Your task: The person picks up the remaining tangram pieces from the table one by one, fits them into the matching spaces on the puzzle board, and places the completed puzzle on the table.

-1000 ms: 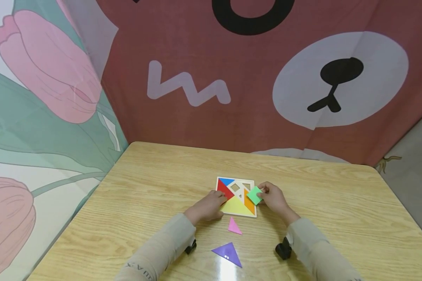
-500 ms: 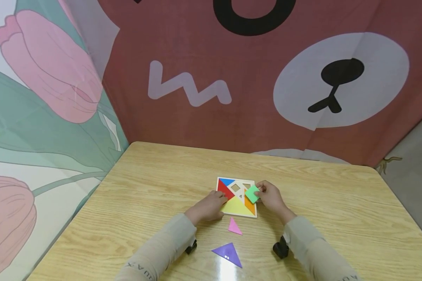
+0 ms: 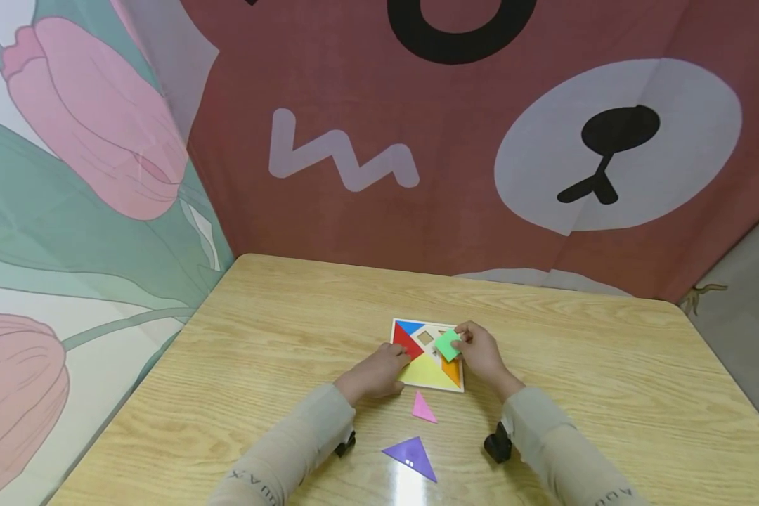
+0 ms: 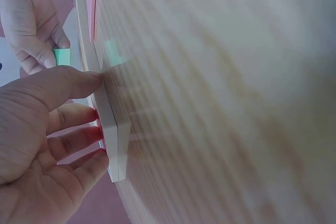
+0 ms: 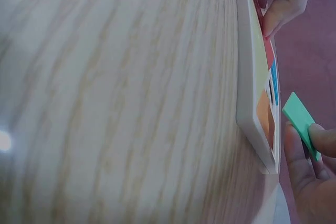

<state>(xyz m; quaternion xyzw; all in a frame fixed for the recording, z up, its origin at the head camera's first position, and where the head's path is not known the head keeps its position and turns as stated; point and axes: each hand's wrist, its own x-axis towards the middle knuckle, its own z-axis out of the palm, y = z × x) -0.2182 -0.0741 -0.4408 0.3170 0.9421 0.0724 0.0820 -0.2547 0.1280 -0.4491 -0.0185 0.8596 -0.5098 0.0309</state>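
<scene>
A white-rimmed tangram board (image 3: pixel 430 388) lies flat on the table, holding blue (image 3: pixel 409 327), red (image 3: pixel 406 340), yellow (image 3: pixel 429 374) and orange (image 3: pixel 453 372) pieces. Bare cutouts show at its upper right. My left hand (image 3: pixel 374 370) holds the board's left side, thumb at the near edge and fingertips on the red piece. Between thumb and fingers my right hand (image 3: pixel 483 351) pinches a green square (image 3: pixel 448 344). In the right wrist view that square (image 5: pixel 299 114) is tilted and apart from the board. It partly covers the orange piece in the head view.
A small pink triangle (image 3: pixel 423 407) lies just in front of the board. Closer to me is a larger purple triangle (image 3: pixel 412 458). Behind the wooden table (image 3: pixel 291 302) hangs a red-brown cloth (image 3: pixel 341 232) with a bear print.
My right hand has carried the green square leftward and slightly away from me, over the board's right part. The left hand stays in place on the board.
</scene>
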